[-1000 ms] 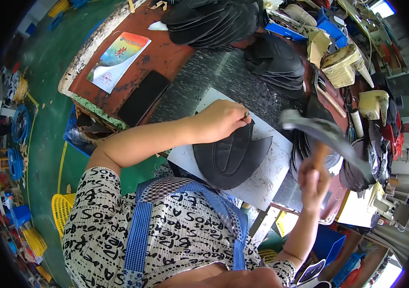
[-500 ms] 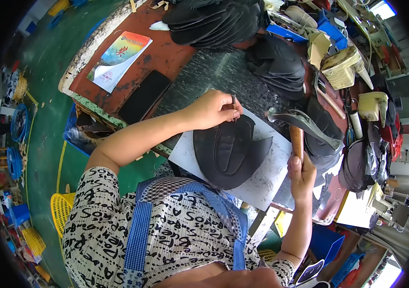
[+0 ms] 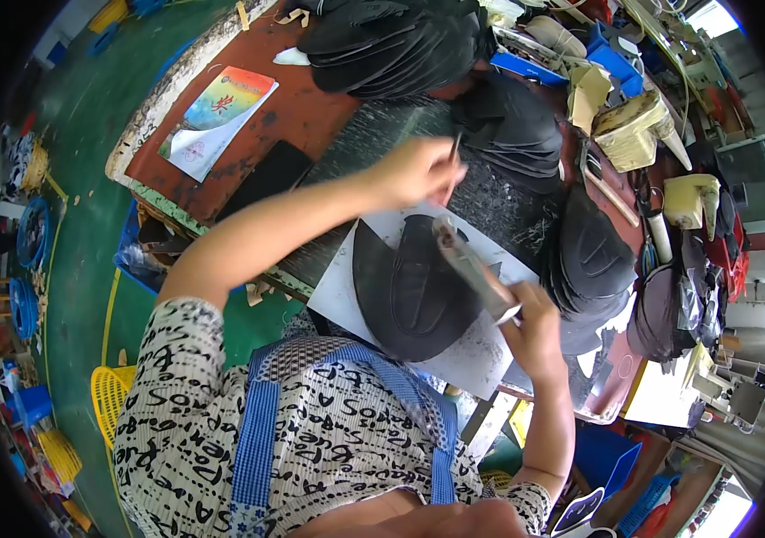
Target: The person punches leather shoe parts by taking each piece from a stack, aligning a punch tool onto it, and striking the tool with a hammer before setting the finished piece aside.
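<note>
A black leather shoe-upper piece [image 3: 414, 291] lies flat on a white cutting board [image 3: 347, 287] on the workbench. My left hand [image 3: 418, 170] is raised past the far edge of the piece, pinching a thin metal punch that points upward. My right hand [image 3: 530, 327] grips a hammer [image 3: 472, 267] by its handle; the hammer lies low across the right part of the leather piece, head toward the far side.
Stacks of black cut leather pieces [image 3: 391, 45] sit at the far end, more [image 3: 589, 260] to the right. A colourful booklet [image 3: 217, 112] and a black pad [image 3: 261, 179] lie on the red bench top at left. Wooden lasts and tools crowd the right side.
My left hand lifted the punch off the leather and moved away from me. My right hand swung the hammer from raised at the right down onto the piece.
</note>
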Available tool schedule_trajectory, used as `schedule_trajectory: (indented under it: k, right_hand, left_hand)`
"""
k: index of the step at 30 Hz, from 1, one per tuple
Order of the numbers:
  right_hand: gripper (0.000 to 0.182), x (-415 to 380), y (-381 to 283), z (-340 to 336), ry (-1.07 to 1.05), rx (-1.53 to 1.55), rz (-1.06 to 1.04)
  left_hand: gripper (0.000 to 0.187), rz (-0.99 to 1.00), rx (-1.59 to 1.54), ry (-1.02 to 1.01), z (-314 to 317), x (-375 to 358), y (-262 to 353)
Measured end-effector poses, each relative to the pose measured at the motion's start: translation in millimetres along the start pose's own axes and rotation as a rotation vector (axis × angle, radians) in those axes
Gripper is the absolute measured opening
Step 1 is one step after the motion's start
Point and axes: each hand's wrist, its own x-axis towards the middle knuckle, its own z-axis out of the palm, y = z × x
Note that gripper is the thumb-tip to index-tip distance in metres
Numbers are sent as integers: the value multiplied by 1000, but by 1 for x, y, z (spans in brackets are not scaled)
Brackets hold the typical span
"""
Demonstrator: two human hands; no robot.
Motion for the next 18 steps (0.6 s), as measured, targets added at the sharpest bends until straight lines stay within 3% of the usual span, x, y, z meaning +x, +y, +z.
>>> schedule_trajectory:
  k: [1, 2, 4, 5, 6, 8, 10, 11, 12, 14, 16, 18]
  right_hand:
    - [23, 10, 5, 6, 13, 4, -126]
    - [27, 20, 2, 10, 76, -42, -264]
    - [29, 31, 3, 19, 73, -165, -370]
    - [29, 34, 4, 19, 46, -175, -361]
    - [29, 34, 4, 17, 18, -194, -384]
    - [29, 29, 8, 17, -52, -1, -295]
    - [29, 21, 9, -14, -27, -1, -238]
    - [32, 18, 18, -32, 90, -1, -299]
    - [30, 13, 27, -48, 203, -89, -214]
    - [16, 4, 51, -93, 220, -12, 149]
    - [14, -2, 87, -134, 238, -167, 269]
    - [13, -9, 122, -152, 274, -314, 365]
  left_hand:
    - [28, 63, 219, 59, -4, 31, 4]
    - [28, 271, 660, 190, -2, 58, 10]
    - [27, 583, 688, 266, 16, 113, -3]
    - [25, 632, 796, 265, 28, 130, -6]
    - [17, 556, 977, 127, 37, 146, -14]
    - [9, 442, 1135, 186, 53, 153, -29]
    - [6, 398, 966, 127, 36, 144, -8]
    - [11, 553, 901, 152, 23, 142, -10]
    - [22, 523, 774, 92, 10, 128, 1]
    - [34, 522, 627, 36, -11, 94, 30]
    - [22, 534, 594, -110, -26, 45, 64]
    - [3, 609, 503, -391, -35, -14, 82]
